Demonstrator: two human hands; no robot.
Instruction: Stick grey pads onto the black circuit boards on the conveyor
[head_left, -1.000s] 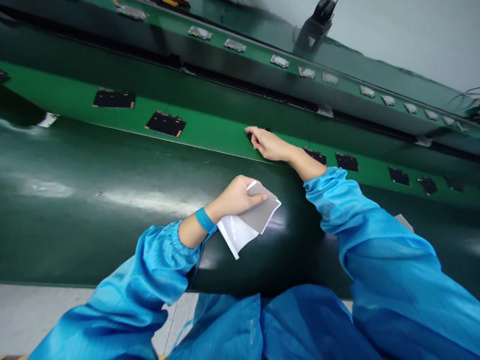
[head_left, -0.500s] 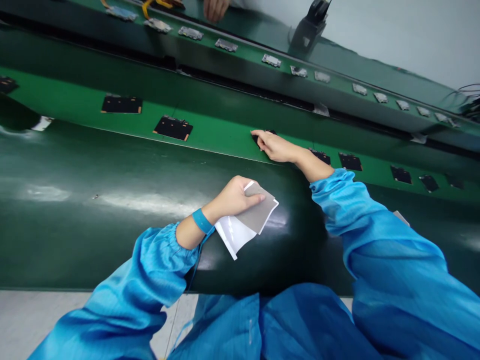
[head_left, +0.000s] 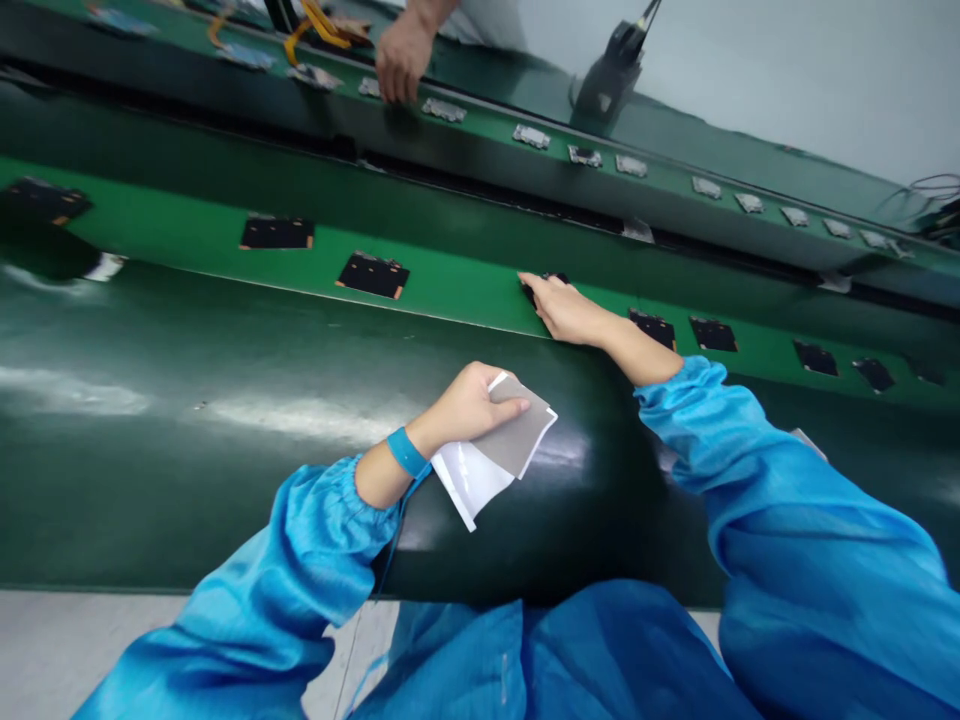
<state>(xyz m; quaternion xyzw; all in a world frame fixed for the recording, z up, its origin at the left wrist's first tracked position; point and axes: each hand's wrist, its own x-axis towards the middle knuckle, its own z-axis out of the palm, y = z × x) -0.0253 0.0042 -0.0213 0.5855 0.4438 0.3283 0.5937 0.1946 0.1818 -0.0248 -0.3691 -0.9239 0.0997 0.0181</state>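
Note:
My left hand (head_left: 480, 405) grips a small stack of sheets (head_left: 517, 430), grey on top with white backing curled below, its thumb pressed flat on the grey face. My right hand (head_left: 562, 305) reaches over the green conveyor belt (head_left: 457, 300), index finger stretched out and touching a black flat panel (head_left: 527, 292). Most of that panel is hidden under the hand, and the other fingers show only in part. Left of it lies another black panel (head_left: 373, 275) with copper-coloured corners; to its right, near my wrist, is one more panel (head_left: 654, 328).
Further black panels (head_left: 277, 232) lie along the belt both ways. Behind a raised divider, a second line carries small silvery parts (head_left: 531, 136). Another person's hand (head_left: 405, 58) is over it. A black device (head_left: 611, 70) stands behind. The dark green worktop (head_left: 225, 480) is in front of me.
The black panels have shifted right along the near belt, and my right hand has moved right with the one beneath it. The other person's hand has come down to the far line. My left hand keeps its grip.

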